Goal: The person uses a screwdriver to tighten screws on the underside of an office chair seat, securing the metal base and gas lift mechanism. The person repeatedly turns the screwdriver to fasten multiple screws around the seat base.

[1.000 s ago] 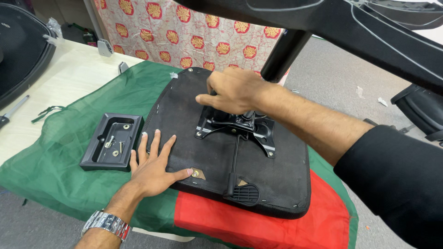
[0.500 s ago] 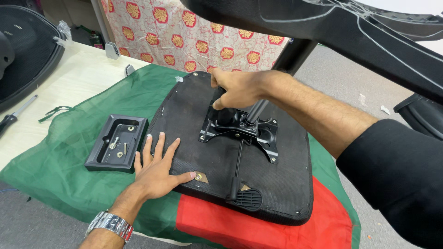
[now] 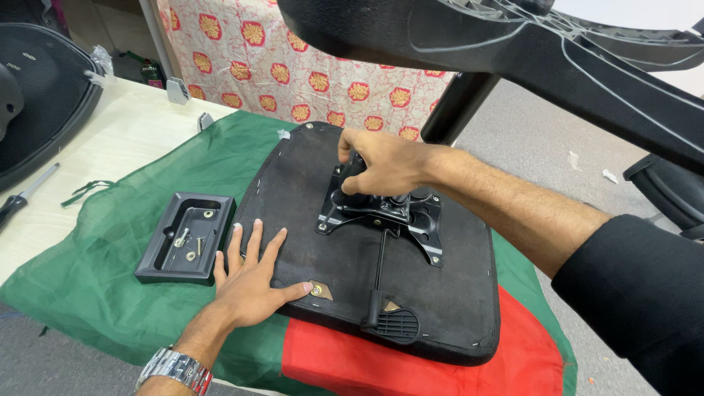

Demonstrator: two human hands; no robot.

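An upturned black chair seat (image 3: 315, 242) lies on a green and red cloth (image 3: 103, 279) on the table. A black metal tilt mechanism plate (image 3: 422, 224) sits on the seat, with a lever and paddle handle (image 3: 392, 323) running toward me. My right hand (image 3: 378, 163) is closed around the far left part of the mechanism. My left hand (image 3: 249, 282) rests flat with fingers spread on the seat's near left edge, a metal watch (image 3: 176, 370) on its wrist.
A black plastic tray (image 3: 158, 264) holding screws lies left of the seat. A screwdriver (image 3: 22, 198) and a black chair back (image 3: 37, 95) lie on the table at far left. A chair base (image 3: 513, 51) arches overhead. Patterned fabric (image 3: 293, 73) hangs behind.
My right hand has shifted slightly along the mechanism's far end and the view has moved closer. The left hand stays flat on the seat.
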